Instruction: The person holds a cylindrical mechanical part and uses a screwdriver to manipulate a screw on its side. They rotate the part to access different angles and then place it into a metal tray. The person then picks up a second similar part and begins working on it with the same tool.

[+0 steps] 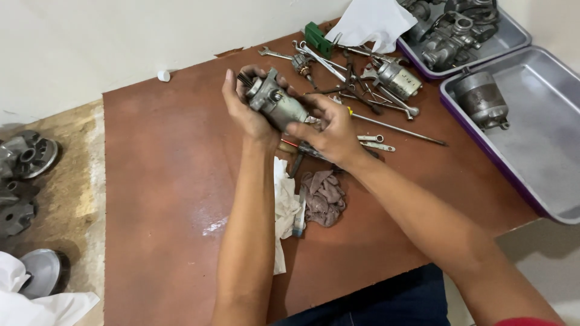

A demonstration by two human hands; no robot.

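Note:
Both my hands hold a grey metal starter motor [278, 104] above a brown board [163, 181]. My left hand [244, 108] cups its gear end from the left, fingers curled over the top. At the cylindrical body's other end, my right hand [329, 130] grips it from the right. Under my wrists lie a white rag [285, 208], a crumpled grey-purple cloth [324, 196] and a red-handled tool [296, 145], partly hidden.
Wrenches, a long rod [399, 128] and a second small motor [399, 79] are scattered at the board's far side. Two metal trays [544, 151] with engine parts stand at the right. More metal parts [24, 163] lie on the floor at the left.

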